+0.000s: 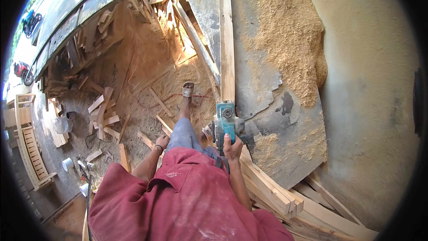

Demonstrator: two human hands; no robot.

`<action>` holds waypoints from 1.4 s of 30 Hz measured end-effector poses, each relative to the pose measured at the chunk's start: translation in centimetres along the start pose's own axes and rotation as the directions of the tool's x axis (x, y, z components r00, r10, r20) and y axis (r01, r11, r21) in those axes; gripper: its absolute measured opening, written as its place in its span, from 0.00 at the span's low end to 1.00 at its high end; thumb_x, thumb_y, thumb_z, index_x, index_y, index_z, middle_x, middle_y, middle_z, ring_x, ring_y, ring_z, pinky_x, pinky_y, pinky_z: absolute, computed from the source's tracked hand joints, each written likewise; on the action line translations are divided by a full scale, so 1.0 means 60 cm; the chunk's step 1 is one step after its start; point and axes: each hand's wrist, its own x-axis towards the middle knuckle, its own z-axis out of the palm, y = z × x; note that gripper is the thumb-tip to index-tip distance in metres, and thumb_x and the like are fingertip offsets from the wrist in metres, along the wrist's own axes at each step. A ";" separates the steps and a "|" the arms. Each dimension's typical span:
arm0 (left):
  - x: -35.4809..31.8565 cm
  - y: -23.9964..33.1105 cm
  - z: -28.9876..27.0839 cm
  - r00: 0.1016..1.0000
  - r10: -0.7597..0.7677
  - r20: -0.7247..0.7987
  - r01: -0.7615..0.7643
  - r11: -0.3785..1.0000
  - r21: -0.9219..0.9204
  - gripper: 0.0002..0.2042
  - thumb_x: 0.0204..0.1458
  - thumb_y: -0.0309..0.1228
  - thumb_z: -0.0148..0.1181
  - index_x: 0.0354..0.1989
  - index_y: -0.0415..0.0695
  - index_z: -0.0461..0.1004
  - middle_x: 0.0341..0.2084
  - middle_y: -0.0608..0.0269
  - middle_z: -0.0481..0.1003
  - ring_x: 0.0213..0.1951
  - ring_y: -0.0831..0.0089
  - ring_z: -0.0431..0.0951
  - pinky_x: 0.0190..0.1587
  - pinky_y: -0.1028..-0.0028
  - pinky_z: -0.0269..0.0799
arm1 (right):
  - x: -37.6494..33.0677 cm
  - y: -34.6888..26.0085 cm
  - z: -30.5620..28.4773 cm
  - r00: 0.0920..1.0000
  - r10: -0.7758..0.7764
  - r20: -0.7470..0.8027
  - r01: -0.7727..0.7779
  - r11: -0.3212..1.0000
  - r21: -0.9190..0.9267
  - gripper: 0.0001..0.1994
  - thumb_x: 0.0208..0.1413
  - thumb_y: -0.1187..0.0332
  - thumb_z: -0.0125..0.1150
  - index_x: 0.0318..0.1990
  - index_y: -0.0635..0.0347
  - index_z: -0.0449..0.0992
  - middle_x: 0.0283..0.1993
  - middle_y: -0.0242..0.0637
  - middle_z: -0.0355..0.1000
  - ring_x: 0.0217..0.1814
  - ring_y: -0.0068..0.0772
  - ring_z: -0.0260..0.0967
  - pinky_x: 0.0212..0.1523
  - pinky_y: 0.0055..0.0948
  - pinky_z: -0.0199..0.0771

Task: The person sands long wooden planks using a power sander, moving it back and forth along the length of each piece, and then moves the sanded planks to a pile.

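Observation:
My right hand (233, 148) is wrapped round the handle of a teal electric hand planer (226, 122). The planer sits at the near end of a long pale wooden board (227, 44), which stretches away from me along a grey slab. Beside my thigh, my left hand (163, 142) hangs open with nothing visible in it; a dark band circles that wrist. The planer's underside and its contact with the wood are hidden.
Shavings (285, 31) heap on the grey slab (294, 134) beside a plastered wall (370, 107). Cut boards (272, 187) are stacked near my right elbow. Offcuts (104, 111) litter the floor at left, and a reddish cord (196, 96) runs near my foot.

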 end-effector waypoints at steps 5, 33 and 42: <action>-0.002 -0.026 0.006 1.000 -0.007 -0.010 0.006 1.000 -0.009 0.20 0.52 0.42 0.53 0.45 0.41 0.81 0.46 0.46 0.79 0.53 0.54 0.77 0.58 0.64 0.68 | 0.012 -0.031 0.005 0.998 -0.052 -0.020 0.052 0.998 -0.021 0.25 0.58 0.50 0.56 0.25 0.69 0.73 0.17 0.43 0.68 0.20 0.35 0.69 0.25 0.38 0.67; 0.070 0.058 -0.047 0.998 0.034 -0.048 -0.040 0.990 -0.137 0.18 0.54 0.39 0.53 0.44 0.39 0.79 0.42 0.48 0.80 0.48 0.59 0.79 0.53 0.66 0.72 | 0.228 -0.168 0.060 0.997 0.050 0.052 -0.046 0.995 -0.084 0.24 0.58 0.53 0.56 0.35 0.72 0.79 0.28 0.62 0.75 0.37 0.63 0.77 0.36 0.47 0.73; 0.085 0.126 -0.067 0.999 0.003 -0.048 -0.007 0.997 -0.077 0.19 0.56 0.39 0.52 0.48 0.39 0.77 0.46 0.46 0.79 0.52 0.58 0.78 0.56 0.66 0.70 | 0.338 -0.208 0.100 0.997 0.063 0.049 -0.062 0.998 -0.022 0.26 0.58 0.52 0.56 0.33 0.76 0.78 0.27 0.63 0.74 0.35 0.62 0.77 0.36 0.48 0.73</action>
